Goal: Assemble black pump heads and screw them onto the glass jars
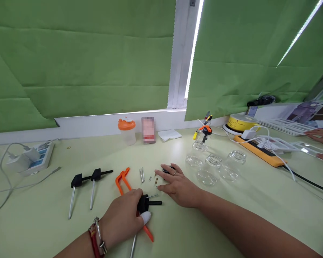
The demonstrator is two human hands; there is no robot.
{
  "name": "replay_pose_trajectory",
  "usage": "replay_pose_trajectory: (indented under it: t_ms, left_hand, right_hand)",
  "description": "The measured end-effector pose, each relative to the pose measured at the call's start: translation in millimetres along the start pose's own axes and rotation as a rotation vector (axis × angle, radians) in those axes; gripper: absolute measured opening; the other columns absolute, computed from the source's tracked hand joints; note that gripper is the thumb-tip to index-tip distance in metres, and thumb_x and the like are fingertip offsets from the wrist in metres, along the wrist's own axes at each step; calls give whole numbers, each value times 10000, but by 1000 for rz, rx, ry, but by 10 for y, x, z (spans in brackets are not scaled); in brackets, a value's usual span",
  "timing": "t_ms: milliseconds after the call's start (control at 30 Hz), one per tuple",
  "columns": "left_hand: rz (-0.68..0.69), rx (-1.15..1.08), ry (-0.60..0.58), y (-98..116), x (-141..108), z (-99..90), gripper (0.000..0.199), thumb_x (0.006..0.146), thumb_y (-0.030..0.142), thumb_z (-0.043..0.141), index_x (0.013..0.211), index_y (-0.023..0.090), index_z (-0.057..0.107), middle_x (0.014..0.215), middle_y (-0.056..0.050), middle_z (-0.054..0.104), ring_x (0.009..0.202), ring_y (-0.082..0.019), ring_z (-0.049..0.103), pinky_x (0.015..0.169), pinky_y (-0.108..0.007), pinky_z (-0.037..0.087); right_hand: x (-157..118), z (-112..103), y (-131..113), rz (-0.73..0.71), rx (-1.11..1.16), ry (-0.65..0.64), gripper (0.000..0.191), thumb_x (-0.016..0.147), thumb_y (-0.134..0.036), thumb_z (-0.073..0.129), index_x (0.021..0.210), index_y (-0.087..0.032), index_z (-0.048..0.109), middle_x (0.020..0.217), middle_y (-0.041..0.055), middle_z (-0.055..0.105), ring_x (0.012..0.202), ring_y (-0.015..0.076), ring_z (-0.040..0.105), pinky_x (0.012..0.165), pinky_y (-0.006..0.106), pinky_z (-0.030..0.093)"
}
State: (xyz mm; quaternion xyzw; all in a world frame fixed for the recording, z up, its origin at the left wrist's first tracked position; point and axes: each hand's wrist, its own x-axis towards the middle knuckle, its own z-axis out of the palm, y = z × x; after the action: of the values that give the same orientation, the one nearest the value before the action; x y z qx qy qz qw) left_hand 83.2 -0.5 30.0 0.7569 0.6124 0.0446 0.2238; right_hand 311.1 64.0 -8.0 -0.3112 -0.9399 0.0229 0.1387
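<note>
My left hand [125, 215] is closed around a black plastic block [143, 204] with a metal rod and a short black bar sticking out. Orange curved handles [123, 179] pass beneath that hand; whether it grips them too, I cannot tell. My right hand [181, 188] rests on the table with its fingers apart. Around its fingertips lie small brass-coloured pieces [156, 179]. A small black part [168, 170] shows between its fingers, partly hidden. Two metal pins [142, 175] lie left of these pieces. Farther left are two black-headed parts [76, 181] with metal rods.
Several clear glass jars [209, 170] stand right of my right hand, with screwdrivers [206, 129] behind. An orange-lidded cup [127, 130], a phone [148, 130] and a tissue [169, 134] line the back. Power strips [40, 157] with cables sit at both sides. Another person's hand [321, 136] is far right.
</note>
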Motion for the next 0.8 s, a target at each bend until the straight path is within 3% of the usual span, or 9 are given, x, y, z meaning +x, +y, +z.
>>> replay_pose_trajectory:
  t_ms: [300,433,533,567,633,700,800]
  left_hand:
    - [63,-215,-32,-233,17,-31,247,665,254,547,906,203,545,837,-27,616,708,-192,559,577,-276,375]
    - [15,-258,0,-254,33,19,218,640,216,545,857,200,555,745,-9,602,659,-186,545,544,-271,358]
    - [11,-281,23,-252,42,26,155,642,207,547,796,187,555,712,-8,582,649,-180,537,545,-270,357]
    - [18,-292,34,-250,43,24,141,651,210,545,789,184,555,712,-9,577,652,-178,533,551,-271,362]
    - [31,-322,53,-240,42,19,128,671,214,535,792,185,558,719,-8,568,652,-174,522,564,-274,376]
    - [48,-361,72,-222,39,24,131,678,201,522,800,186,567,746,-9,568,661,-170,515,583,-279,392]
    - [66,-446,72,-183,35,49,164,668,174,527,817,182,596,795,-15,586,706,-171,529,633,-287,418]
  right_hand:
    - [225,94,-153,-12,-105,-40,337,883,-194,425,1176,-231,587,1509,77,226,1394,306,105,1091,541,30]
    - [292,27,-253,57,-54,33,288,878,-176,417,1075,-209,625,1447,101,348,1327,304,260,1062,517,154]
    - [248,-88,-320,163,178,57,266,903,-233,394,865,-191,654,1050,93,618,991,224,522,889,384,369]
    - [221,-115,-346,205,299,13,289,905,-280,402,775,-179,639,853,63,620,822,182,538,774,323,408]
    - [166,-126,-406,326,568,-149,338,885,-358,430,644,-168,571,591,-7,474,559,111,425,545,239,363]
    - [131,-88,-477,463,809,-293,325,859,-375,456,617,-169,525,533,-41,368,476,80,304,441,212,271]
    - [135,-23,-567,585,992,-305,268,841,-345,466,647,-172,530,544,-45,391,468,71,296,424,198,253]
